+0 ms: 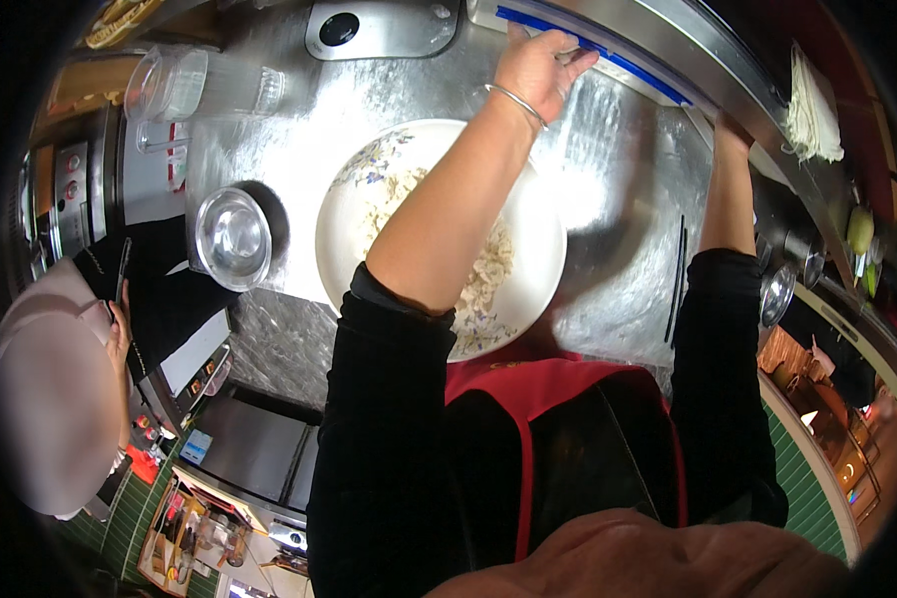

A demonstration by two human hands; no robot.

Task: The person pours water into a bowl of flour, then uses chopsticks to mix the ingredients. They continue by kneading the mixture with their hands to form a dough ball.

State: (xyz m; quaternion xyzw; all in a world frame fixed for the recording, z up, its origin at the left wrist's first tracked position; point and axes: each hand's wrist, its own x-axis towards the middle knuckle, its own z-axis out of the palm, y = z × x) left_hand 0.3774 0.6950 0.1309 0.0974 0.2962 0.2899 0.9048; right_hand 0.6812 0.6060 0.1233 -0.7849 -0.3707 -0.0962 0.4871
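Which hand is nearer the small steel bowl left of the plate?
Left. The left hand grips the blue-edged tray up on the shelf, beyond the plate from the steel bowl. The right hand is mostly hidden under the shelf edge, farther right.

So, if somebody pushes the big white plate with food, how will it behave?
The plate looks ceramic, so probably stiff, rather heavy and breakable. On the shiny metal counter it would likely slide easily. It is wide and shallow, so tipping seems unlikely, though the pale food might shift.
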